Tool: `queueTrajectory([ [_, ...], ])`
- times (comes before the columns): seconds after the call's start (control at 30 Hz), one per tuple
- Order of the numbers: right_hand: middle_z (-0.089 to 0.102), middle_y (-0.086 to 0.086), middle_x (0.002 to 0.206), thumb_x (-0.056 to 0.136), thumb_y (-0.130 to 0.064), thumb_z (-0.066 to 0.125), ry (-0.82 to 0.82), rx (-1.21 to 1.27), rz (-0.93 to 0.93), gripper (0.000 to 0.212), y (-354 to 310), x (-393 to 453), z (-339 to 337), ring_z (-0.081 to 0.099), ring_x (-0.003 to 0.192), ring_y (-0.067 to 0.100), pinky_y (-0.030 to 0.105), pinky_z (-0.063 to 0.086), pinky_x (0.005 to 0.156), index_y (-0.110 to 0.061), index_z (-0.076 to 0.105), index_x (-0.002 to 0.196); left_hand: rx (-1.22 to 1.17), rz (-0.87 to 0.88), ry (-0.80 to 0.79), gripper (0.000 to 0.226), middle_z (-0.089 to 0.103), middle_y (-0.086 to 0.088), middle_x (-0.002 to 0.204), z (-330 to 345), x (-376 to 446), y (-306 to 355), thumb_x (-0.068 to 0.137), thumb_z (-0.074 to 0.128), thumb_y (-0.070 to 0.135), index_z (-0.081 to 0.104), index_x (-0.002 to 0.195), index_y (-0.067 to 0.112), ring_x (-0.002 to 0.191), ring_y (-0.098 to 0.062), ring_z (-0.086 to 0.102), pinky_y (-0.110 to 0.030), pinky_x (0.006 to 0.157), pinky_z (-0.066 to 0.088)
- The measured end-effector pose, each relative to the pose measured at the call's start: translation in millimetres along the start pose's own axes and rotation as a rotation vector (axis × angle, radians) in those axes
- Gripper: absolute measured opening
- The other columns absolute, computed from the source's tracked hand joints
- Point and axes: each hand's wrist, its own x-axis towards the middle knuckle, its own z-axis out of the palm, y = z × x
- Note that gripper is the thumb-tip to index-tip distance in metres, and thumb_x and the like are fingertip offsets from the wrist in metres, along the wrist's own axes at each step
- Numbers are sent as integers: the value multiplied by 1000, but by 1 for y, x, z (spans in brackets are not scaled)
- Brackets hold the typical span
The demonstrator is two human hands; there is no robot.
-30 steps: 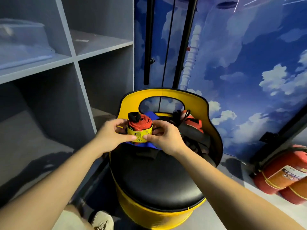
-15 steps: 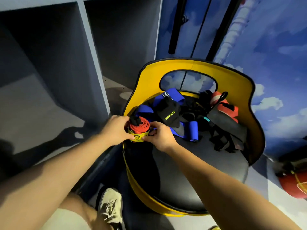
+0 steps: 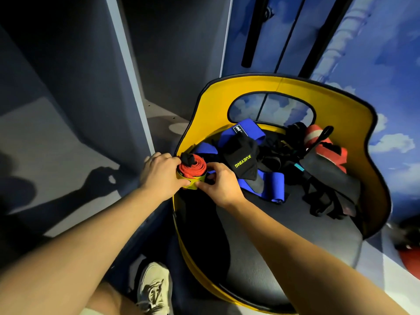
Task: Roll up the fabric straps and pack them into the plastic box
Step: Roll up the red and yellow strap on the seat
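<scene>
Your left hand [image 3: 162, 172] and right hand [image 3: 219, 184] both grip the rolled red strap [image 3: 192, 170] above the chair's [image 3: 293, 237] left edge; if you loosen either, it may unroll.

Both hands hold a rolled red strap [image 3: 192, 167] with a yellow outer band at the seat's left edge: left hand [image 3: 161, 172] wraps it, right hand [image 3: 221, 184] pinches it; loose blue straps [image 3: 271, 185] lie behind on the black seat [image 3: 284, 235]
</scene>
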Motion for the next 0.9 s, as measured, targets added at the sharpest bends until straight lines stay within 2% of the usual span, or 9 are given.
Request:
queueTrajectory([
  [0.1,60,3,126,80,-34,81,-7,-8,-3,63,0,0,-2,63,96,13,26,51,82,-15,56,134,47,-6,3,68,63,1,113,-1,-1,1,74,71,70,67,125,26,113,-25,54,-39,92,38],
  [0.2,60,1,124,80,-32,81,6,-2,-14,60,-4,-1,2,62,96,13,27,51,82,-18,56,133,110,-25,17,66,62,3,113,-1,-3,3,72,69,73,67,120,28,113,-23,54,-39,90,36],
  [0.33,60,1,121,78,-31,83,51,29,4,60,-7,-3,9,61,102,19,36,52,89,-20,57,131,164,-41,33,65,62,2,116,2,-5,5,72,72,70,62,117,24,115,-23,54,-38,90,36],
  [0.57,61,3,118,80,-34,81,19,-6,-58,59,-8,-7,-10,64,94,17,28,51,82,-16,59,131,-3,-43,98,77,61,1,112,-11,-6,8,56,85,68,51,110,24,108,-25,59,-40,87,40],
  [0.7,64,3,118,83,-34,76,47,-34,-79,53,-9,-14,-22,63,97,20,34,53,86,-15,60,130,-46,26,87,72,61,2,113,-19,-15,22,60,81,69,52,110,26,107,-25,60,-41,88,41],
  [0.9,66,1,117,87,-27,70,61,-54,-61,52,-8,-38,-52,62,103,18,32,51,91,-15,57,135,-121,103,44,59,62,6,113,-29,-33,41,73,74,66,56,115,28,109,-23,58,-42,97,43],
])
